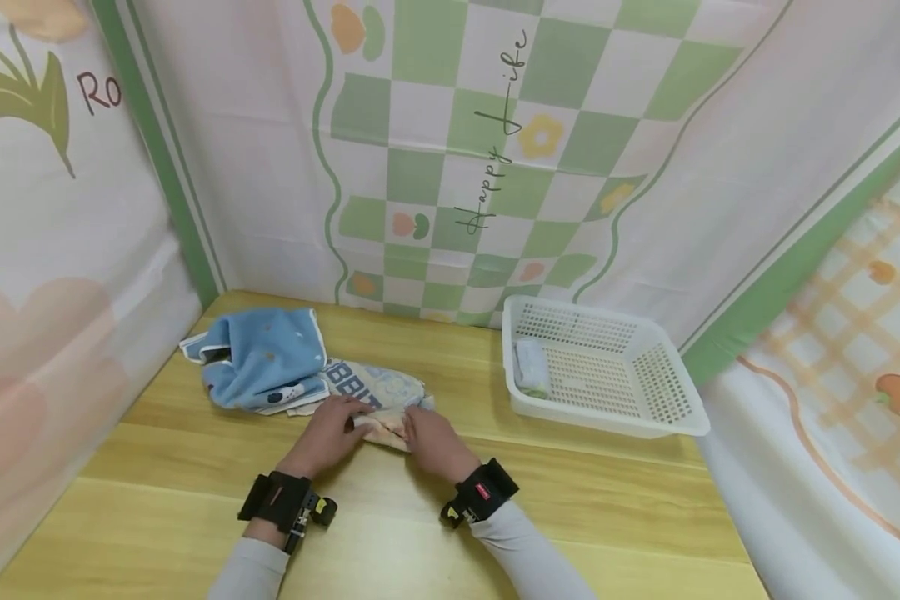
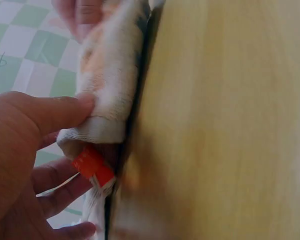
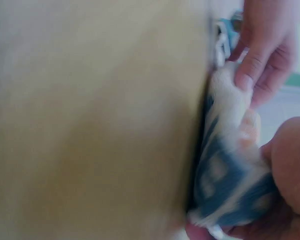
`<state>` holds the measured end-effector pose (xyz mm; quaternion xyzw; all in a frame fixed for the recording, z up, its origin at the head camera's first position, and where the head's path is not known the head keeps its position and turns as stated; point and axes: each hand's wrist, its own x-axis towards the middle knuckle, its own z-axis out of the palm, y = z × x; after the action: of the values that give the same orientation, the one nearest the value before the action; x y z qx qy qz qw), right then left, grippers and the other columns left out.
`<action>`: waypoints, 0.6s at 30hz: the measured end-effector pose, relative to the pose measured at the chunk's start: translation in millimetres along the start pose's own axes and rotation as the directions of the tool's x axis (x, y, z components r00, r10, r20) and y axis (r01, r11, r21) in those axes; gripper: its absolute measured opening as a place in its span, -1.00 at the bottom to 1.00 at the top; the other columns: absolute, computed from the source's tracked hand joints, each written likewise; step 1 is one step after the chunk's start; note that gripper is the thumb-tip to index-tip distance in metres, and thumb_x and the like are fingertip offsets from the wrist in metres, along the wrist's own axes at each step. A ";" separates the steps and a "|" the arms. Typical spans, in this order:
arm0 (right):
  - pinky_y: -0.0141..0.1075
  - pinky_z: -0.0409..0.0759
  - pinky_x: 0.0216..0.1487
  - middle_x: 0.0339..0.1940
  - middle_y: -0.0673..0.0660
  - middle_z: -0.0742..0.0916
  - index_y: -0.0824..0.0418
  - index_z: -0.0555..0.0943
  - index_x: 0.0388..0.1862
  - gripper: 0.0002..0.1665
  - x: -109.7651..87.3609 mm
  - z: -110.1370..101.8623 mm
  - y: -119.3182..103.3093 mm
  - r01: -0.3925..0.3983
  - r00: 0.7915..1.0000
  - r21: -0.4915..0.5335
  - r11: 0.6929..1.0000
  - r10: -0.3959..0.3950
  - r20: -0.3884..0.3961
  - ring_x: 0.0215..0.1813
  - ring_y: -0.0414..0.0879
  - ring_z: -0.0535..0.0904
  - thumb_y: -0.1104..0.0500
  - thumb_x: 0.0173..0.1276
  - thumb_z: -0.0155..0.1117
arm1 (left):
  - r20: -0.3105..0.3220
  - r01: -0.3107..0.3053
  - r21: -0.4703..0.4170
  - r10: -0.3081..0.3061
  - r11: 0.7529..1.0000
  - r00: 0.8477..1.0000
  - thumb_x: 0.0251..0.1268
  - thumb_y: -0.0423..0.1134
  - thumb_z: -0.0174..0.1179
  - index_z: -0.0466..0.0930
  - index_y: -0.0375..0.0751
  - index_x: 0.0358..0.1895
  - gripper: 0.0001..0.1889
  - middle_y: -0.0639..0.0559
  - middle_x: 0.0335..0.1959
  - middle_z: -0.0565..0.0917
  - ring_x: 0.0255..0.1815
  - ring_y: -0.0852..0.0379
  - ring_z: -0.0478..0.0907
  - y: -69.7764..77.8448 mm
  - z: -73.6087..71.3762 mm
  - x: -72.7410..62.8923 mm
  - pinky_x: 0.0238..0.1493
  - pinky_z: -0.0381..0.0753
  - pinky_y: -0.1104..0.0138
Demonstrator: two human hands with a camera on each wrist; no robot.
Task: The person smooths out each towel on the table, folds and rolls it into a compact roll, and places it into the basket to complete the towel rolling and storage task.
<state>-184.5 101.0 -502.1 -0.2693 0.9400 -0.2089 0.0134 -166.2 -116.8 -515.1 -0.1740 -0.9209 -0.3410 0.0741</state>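
Note:
A small cream towel (image 1: 378,385) with blue lettering lies partly folded on the table. My left hand (image 1: 328,435) pinches its near left edge; in the left wrist view the thumb presses on top of the roll of cloth, with fingers below. A red-orange tag (image 2: 94,167) pokes out of the folded end. At the right end, my right hand (image 1: 437,442) grips the same towel. The right wrist view is blurred and shows blue-patterned cloth (image 3: 225,185) between that hand and the table. A crumpled blue towel (image 1: 270,354) touches the cream towel on its left.
A white perforated basket (image 1: 607,423) stands at the back right of the wooden table (image 1: 367,542). Inside it, against the left wall, lies a pale rolled cloth (image 1: 531,367). Printed fabric curtains (image 1: 270,183) hang behind and on both sides of the table.

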 end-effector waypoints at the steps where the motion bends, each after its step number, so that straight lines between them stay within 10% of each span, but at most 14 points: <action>1: -0.23 0.60 -0.30 -0.51 -0.01 0.57 0.16 0.54 -0.28 -0.71 -0.9 -4.0 2.9 -0.005 1.000 0.060 0.998 0.005 -0.008 -0.43 -0.12 0.54 0.12 0.66 -0.03 | 0.005 -0.001 -0.004 0.001 1.000 1.000 0.32 -0.22 0.37 0.73 -0.20 0.07 -0.71 -0.06 -0.08 0.68 -0.17 0.09 0.48 1.7 -0.3 0.3 -0.04 0.47 0.14; 9: -0.26 0.59 -0.19 -0.21 0.09 0.72 0.20 0.62 -0.10 -0.68 -16.1 -56.3 10.3 -0.006 1.000 0.262 0.965 0.011 -0.017 -0.20 -0.11 0.59 0.06 0.32 0.48 | 0.122 0.033 -0.075 -0.023 0.997 0.992 0.16 -0.25 0.49 0.55 -0.20 0.32 -0.38 -0.24 0.31 0.50 0.40 -0.29 0.35 11.5 -1.2 1.1 0.42 0.31 -0.21; 18: -0.05 0.63 0.12 0.01 0.22 0.71 0.24 0.63 -0.05 -0.64 -44.7 -95.8 24.0 0.174 0.981 0.250 0.952 -0.146 -0.126 0.08 0.11 0.63 0.49 0.21 0.41 | 0.038 -0.018 0.033 0.016 0.999 0.999 0.30 -0.30 0.37 0.70 -0.26 -0.06 -0.80 -0.13 -0.07 0.64 0.03 -0.15 0.55 15.4 4.0 11.1 0.13 0.51 -0.02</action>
<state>-171.5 179.2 -428.1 -0.3289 0.8790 -0.3448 -0.0183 -170.9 -100.3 -506.0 -0.1870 -0.9260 -0.3218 0.0625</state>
